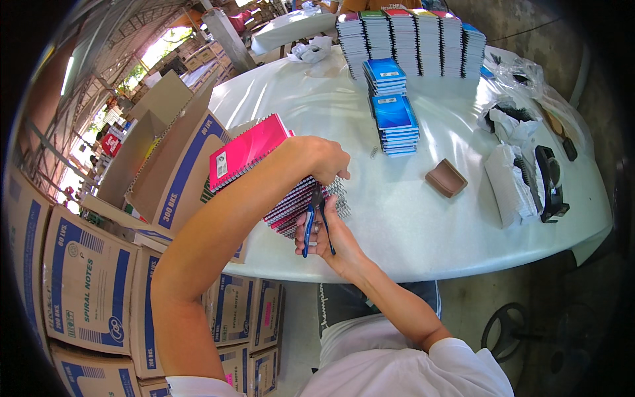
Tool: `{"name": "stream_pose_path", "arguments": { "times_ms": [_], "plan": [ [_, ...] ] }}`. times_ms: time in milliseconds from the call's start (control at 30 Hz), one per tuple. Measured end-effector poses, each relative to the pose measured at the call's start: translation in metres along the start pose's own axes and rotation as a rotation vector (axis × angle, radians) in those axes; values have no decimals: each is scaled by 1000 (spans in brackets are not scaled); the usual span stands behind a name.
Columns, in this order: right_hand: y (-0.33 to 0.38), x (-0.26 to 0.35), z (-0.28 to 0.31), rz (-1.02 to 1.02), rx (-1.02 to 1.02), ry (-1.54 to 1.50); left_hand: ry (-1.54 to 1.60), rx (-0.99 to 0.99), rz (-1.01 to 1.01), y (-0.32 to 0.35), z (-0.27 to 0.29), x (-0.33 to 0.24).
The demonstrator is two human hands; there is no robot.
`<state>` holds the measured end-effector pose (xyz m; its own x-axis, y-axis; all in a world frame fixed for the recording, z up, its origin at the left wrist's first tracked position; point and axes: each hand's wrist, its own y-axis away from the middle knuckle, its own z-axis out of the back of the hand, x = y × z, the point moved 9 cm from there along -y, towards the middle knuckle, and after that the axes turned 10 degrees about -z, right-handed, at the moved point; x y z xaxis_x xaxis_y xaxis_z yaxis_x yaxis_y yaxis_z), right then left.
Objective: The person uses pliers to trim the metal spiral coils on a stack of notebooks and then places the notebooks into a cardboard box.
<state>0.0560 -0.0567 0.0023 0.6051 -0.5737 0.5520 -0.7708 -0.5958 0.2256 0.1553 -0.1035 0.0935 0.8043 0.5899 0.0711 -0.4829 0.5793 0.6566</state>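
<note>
Centrally, I see my left hand (324, 159) laid over the top of a tilted stack of spiral notebooks (264, 169), fingers curled down over the wire-bound edge and clamping the stack against the near rim of the white table (397, 225). The top notebook has a pink cover; those under it show only their edges and coils. My right hand (331, 241) sits just below and touching the stack's coil side, closed around blue-handled pliers (314, 221) whose nose points up into the wire spirals; the tips are hidden among the coils, so I cannot tell what they bite.

Handling, as I judge it: the stack is fairly heavy as a block yet loose between layers, its glossy covers liable to slide on one another, so the hold belongs across the top with pressure downward, as the left hand has it. The wire spirals are thin, springy and easily bent; they should be taken only at their ends with the plier tips, not squeezed along their length.

Position: the stack lies directly beneath the left palm and immediately above the right hand, overhanging the table edge beside an open cardboard carton (175, 159). Further notebook stacks (395, 122) stand well apart, farther up the table.
</note>
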Motion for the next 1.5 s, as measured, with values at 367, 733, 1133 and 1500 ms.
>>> {"name": "stream_pose_path", "arguments": {
  "times_ms": [367, 733, 1133, 1500],
  "plan": [
    [-2, -2, 5, -37, 21, 9, 19, -31, 7, -4, 3, 0],
    [-9, -6, 9, -58, 53, 13, 81, 11, 34, -1, 4, -3],
    [-1, -10, 13, -59, 39, 54, 22, 46, -2, -6, -4, 3],
    [-9, -10, 16, -49, 18, 31, 92, 75, 51, -15, -8, -2]
  ]
}}
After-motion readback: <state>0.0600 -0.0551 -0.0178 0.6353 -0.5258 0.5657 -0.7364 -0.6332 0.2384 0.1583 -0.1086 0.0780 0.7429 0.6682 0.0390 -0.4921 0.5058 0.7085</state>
